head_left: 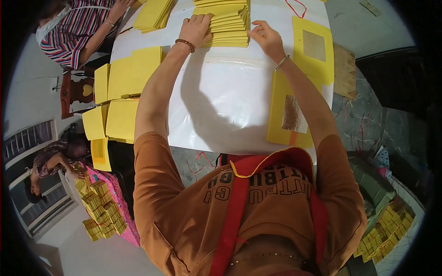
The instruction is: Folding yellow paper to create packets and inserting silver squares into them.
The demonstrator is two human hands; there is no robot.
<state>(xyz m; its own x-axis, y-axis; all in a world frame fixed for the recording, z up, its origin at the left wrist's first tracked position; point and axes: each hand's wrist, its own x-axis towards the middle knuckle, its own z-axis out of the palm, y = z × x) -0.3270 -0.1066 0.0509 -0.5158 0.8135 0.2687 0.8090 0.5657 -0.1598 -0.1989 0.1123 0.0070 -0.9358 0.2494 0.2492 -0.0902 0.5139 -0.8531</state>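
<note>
At the far side of the table, a stack of folded yellow paper sheets (pixel 228 25) lies with its layered edges toward me. My left hand (pixel 194 30) is closed on the left edge of this stack, its fingers bent and the thumb low against the side. On the opposite side, my right hand (pixel 268 40) is beside the stack's right edge, fingers loosely bent and apart, with nothing visible in them. Below my right forearm lies a yellow sheet with a brown patch (pixel 276 115), partly covered by the arm. Another yellow sheet with a tan square (pixel 315 46) is just beyond it.
White sheeting covers the table (pixel 216 124). Yellow paper piles (pixel 122 80) line its left edge, and another pile (pixel 154 14) is at the far left. A person in a striped top (pixel 76 34) works there. Bundled yellow stacks (pixel 103 207) sit lower left, near another person (pixel 53 158).
</note>
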